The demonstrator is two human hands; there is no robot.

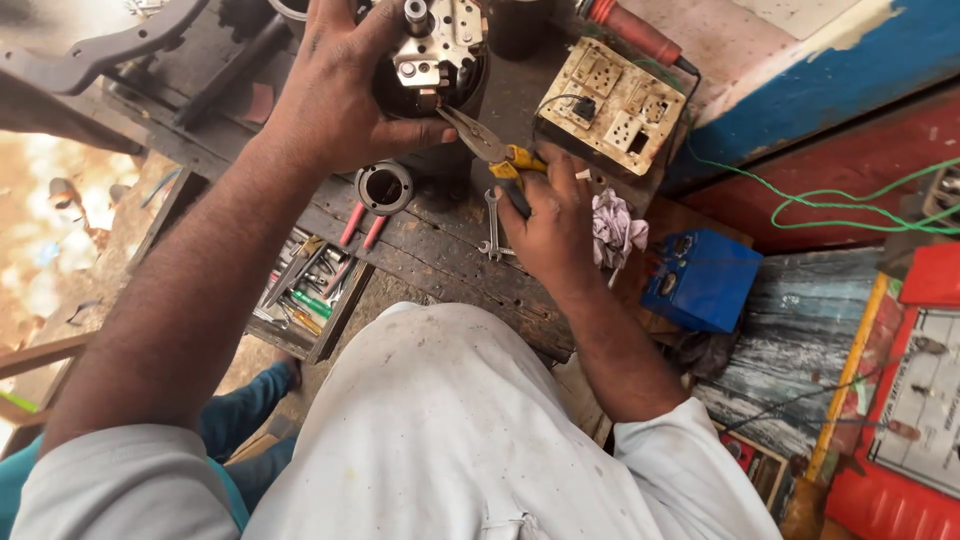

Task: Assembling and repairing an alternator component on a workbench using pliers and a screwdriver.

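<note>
My left hand grips the side of a round black motor standing on the dark wooden workbench, fingers spread over its top and thumb below. A metal bracket and shaft show on the motor's top. My right hand holds long-nose pliers with yellow and black handles. The plier tips touch the lower edge of the metal bracket. A small spanner lies on the bench just left of my right hand.
A worn switch and socket board sits right of the motor. A metal ring, red-handled pliers, an open tool drawer, a crumpled rag and a blue box lie nearby. Green wire runs at right.
</note>
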